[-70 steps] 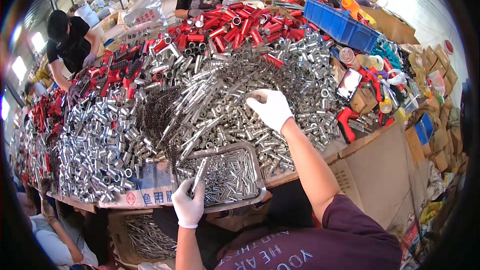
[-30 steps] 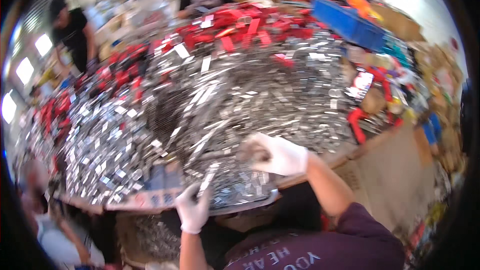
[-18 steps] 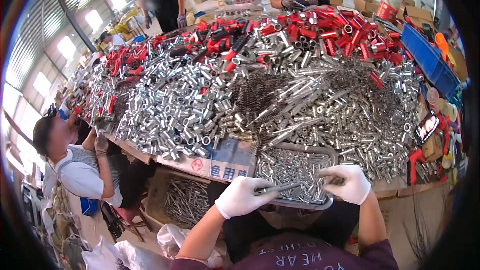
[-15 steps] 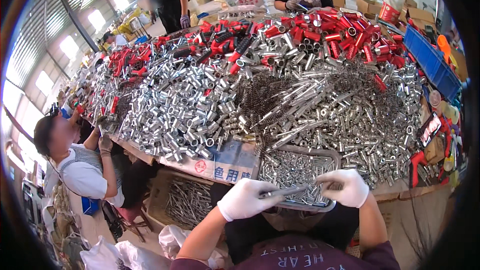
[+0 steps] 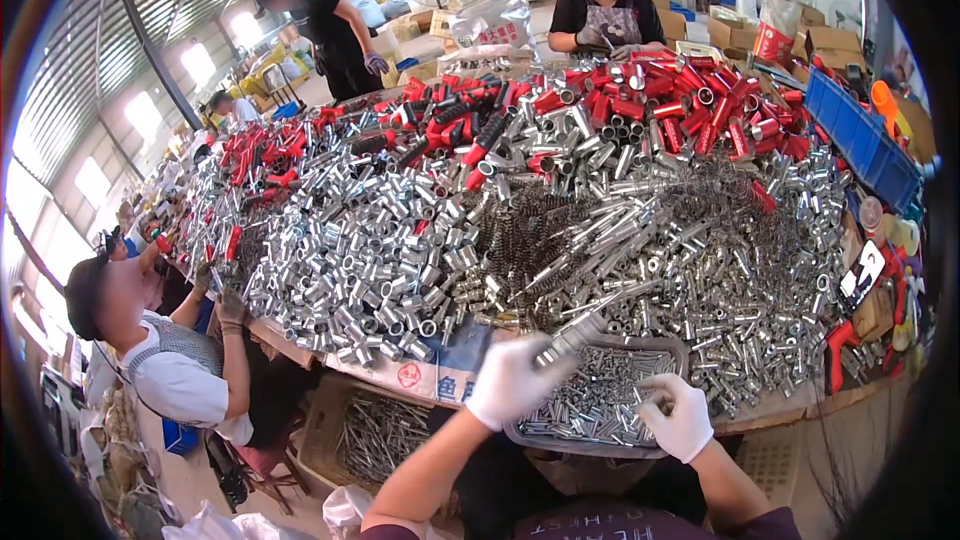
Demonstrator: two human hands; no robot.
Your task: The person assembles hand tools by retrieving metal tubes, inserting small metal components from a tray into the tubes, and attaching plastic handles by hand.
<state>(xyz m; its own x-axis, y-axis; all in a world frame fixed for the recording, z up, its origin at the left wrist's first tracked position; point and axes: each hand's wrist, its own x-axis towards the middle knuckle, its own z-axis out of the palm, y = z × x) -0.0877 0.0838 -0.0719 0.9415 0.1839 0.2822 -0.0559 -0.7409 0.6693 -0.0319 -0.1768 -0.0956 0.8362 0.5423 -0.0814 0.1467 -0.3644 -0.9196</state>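
Note:
My left hand (image 5: 515,380), in a white glove, is closed around a slim metal rod (image 5: 578,337), blurred by motion, near the left rim of a grey tray (image 5: 590,450). In the tray lie many small silvery screw-like pieces (image 5: 595,395). Over its right side is my right hand (image 5: 678,418), also gloved in white, thumb and fingertips pinched together; whatever they may hold is too small to make out. Just beyond the tray spreads a heap of shiny metal fittings (image 5: 730,320), with long thin rods (image 5: 600,240) and dark coil springs (image 5: 530,240) among them.
Silvery sleeves (image 5: 350,270) are piled on the left, red tubular handles (image 5: 690,105) at the back. A blue crate (image 5: 862,130) and a phone (image 5: 862,275) sit at right. A bin of rods (image 5: 385,435) stands below the table. Co-workers work at the left and far side.
My left hand has risen and moved away from me with the metal rod, which now points up and away. My right hand has come nearer to me, its fingers drawn together. The view has shifted slightly.

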